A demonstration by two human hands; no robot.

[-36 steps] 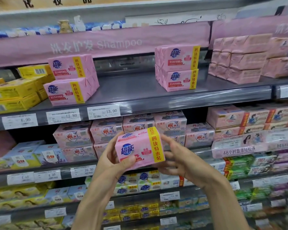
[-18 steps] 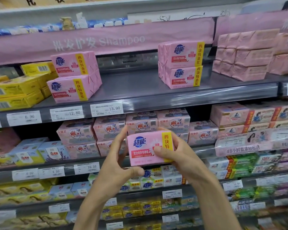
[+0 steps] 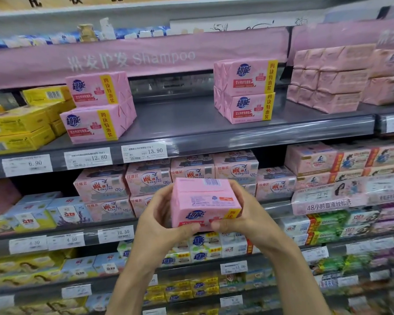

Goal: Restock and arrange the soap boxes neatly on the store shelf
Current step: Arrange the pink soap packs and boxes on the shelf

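Between two hands, in front of the second shelf row: one pink soap pack (image 3: 205, 201).

Held off every shelf, the pack is tipped so that its barcode side faces up and its blue-logo face points down toward the camera. The left hand (image 3: 159, 226) grips its left end and the right hand (image 3: 248, 219) its right end. Both thumbs press on the lower front edge, and the fingers curl round behind. Above it, the grey shelf (image 3: 180, 123) carries a left stack (image 3: 98, 108) of two matching pink packs and a right stack (image 3: 243, 92) of two more, well apart. Yellow soap boxes (image 3: 16, 128) sit just beside the left stack, and pale pink packs (image 3: 328, 80) stand further right. Price tags (image 3: 143, 153) line the shelf's front edge.
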